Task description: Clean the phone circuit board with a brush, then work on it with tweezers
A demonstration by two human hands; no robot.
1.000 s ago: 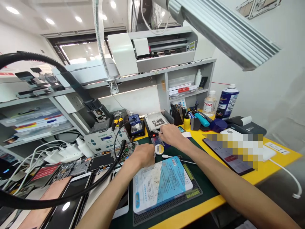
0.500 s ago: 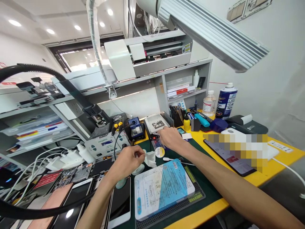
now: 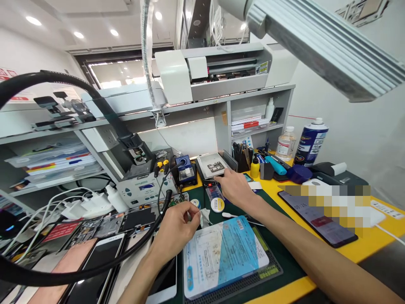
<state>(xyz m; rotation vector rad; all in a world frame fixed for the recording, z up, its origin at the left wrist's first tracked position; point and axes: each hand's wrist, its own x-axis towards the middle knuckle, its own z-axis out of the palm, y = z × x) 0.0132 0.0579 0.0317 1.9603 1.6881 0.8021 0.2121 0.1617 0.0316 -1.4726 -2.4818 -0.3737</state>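
My left hand (image 3: 179,230) hangs low over the green work mat (image 3: 281,249), fingertips pinched together and touching a crumpled white tissue (image 3: 205,218). My right hand (image 3: 236,188) reaches forward, its fingers extended towards a metal holder with a circuit board (image 3: 211,165). Nothing shows in it, though its fingertips are partly hidden. Between my hands lies a roll of solder tape (image 3: 217,204). Below them, a blue-and-white packaged booklet (image 3: 224,255) rests on the mat.
Several phones (image 3: 104,253) and a black hose (image 3: 79,270) crowd the left. A soldering station (image 3: 136,190) stands behind my left hand. On the yellow bench (image 3: 332,251) lie a dark tablet (image 3: 316,217) and a blue spray can (image 3: 310,142). A lamp (image 3: 329,42) hangs overhead.
My left hand has moved back from the mat's centre and its fingers have closed further. My right hand has stayed near the holder. The view has shifted slightly.
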